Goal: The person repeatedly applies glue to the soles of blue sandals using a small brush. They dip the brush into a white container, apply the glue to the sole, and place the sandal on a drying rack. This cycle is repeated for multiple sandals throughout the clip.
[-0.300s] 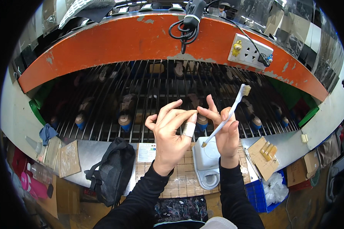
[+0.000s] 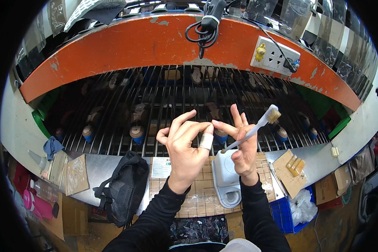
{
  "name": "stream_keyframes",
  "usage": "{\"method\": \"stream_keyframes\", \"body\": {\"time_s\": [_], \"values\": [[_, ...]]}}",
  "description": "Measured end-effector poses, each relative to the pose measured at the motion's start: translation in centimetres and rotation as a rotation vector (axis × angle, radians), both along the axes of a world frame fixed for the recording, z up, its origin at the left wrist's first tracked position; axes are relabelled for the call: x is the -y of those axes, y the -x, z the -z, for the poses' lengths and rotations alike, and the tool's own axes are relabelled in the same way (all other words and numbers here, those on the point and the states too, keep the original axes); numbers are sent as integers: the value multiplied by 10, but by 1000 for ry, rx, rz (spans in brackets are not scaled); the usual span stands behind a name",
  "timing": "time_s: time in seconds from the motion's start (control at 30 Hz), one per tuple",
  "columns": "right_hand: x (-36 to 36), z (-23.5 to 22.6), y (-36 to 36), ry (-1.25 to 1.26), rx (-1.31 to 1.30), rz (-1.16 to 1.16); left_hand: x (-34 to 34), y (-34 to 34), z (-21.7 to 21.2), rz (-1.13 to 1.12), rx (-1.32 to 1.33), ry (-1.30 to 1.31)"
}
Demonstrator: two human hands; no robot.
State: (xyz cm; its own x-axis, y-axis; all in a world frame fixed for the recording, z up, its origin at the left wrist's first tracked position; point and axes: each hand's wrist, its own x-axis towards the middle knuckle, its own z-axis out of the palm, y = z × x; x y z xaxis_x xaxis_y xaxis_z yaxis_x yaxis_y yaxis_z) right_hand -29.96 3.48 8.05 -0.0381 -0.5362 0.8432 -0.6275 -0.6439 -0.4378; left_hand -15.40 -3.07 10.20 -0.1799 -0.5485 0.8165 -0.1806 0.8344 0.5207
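Right hand: a white brush is being gripped, bristles raised above the metal rack. Left hand: nothing grasped, taped finger being extended toward right fingertips; brush is best being held steady meanwhile.

The brush is a long, slim, pale tool shaped like a toothbrush, with a translucent white handle and a short tuft of tan, worn bristles at its far end. It is held in the right hand, the handle pinched low down between thumb and curled fingers. It slants up and to the right, bristle head highest, the tuft facing up and left. The whole brush hangs in the air above the metal grille, its lower end above the near edge of the bench.
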Motion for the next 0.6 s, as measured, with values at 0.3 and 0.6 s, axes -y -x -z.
{"method": "stream_keyframes", "body": {"time_s": [0.3,0.6], "values": [[6,2,-7,-82,564,-558,-7,7,2,28,-113,-14],[1,3,2,-124,871,-801,-6,-1,3,69,30,-29]]}}
